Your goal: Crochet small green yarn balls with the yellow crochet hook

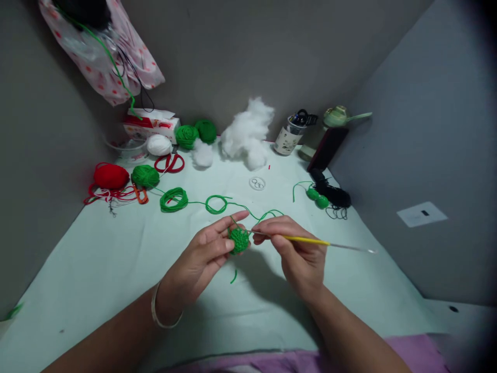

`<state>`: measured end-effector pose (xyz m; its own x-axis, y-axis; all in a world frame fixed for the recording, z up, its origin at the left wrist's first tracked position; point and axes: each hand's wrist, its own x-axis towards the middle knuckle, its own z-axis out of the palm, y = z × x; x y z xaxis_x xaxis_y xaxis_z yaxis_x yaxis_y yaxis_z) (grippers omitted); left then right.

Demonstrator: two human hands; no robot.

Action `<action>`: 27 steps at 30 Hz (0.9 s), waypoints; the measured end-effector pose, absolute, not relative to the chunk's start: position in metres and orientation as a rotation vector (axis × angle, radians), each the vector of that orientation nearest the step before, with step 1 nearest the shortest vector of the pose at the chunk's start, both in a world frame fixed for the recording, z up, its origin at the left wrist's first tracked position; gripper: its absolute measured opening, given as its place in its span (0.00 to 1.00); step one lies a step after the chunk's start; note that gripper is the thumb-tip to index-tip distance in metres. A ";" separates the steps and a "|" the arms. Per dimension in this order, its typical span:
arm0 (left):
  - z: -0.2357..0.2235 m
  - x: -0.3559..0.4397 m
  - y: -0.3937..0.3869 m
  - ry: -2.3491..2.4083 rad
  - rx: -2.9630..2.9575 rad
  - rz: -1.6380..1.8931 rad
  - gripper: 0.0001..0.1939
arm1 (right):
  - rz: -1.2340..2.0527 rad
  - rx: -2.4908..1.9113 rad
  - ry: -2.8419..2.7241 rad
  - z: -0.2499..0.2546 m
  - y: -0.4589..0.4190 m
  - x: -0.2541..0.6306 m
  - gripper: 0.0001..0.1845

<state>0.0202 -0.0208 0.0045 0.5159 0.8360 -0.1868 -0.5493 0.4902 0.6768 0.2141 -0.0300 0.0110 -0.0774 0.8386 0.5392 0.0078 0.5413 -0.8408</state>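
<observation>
One green crocheted piece point(239, 242), head view: we are pinching it in our left hand point(205, 248), grip narrow, apparently to steady the stitches; yarn point(233, 220) is crossing the forefinger, likely for tension. With our right hand point(298, 259) we are holding a yellow-handled hook point(306, 240) like a pen, presumably for fine control, its tip at the piece's edge. Both hands are hovering above the middle of a pale tabletop point(116, 269). Beyond, we are noting green yarn coils point(173, 209) and white stuffing point(246, 132), enclosed by grey walls point(310, 52).
</observation>
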 end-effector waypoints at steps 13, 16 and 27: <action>0.004 0.016 -0.022 0.538 0.764 0.889 0.24 | 1.250 -0.662 -1.337 0.023 -0.023 0.218 0.08; 0.003 0.019 -0.024 0.595 0.791 0.925 0.27 | 0.937 -0.736 -1.566 0.021 -0.026 0.214 0.08; 0.015 0.020 -0.030 0.842 0.979 1.007 0.32 | 1.220 -0.677 -1.343 0.009 -0.020 0.215 0.07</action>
